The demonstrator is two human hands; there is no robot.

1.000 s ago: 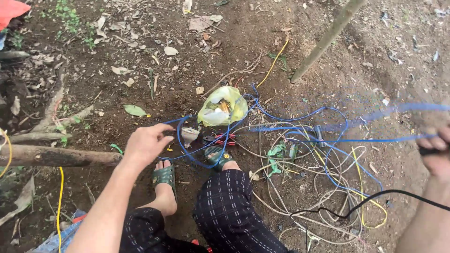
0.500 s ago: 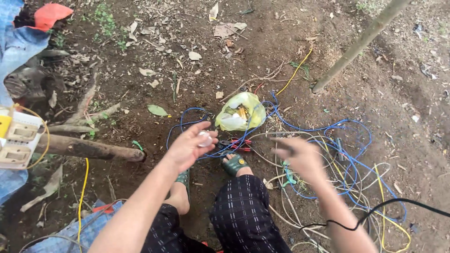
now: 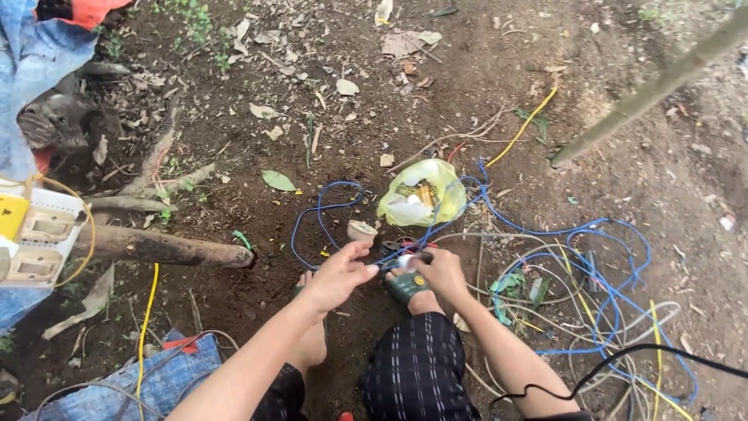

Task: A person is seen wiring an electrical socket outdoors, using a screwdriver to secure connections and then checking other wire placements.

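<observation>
Hands [image 3: 389,269] meeting on blue wire [image 3: 499,214], yellow bag [image 3: 417,195] beyond, wire tangle [image 3: 576,304] beside

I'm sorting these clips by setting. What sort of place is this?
Outdoors, probably a yard or garden plot: bare soil strewn with dry leaves, a fallen branch and tangled blue wires on the ground.
</observation>
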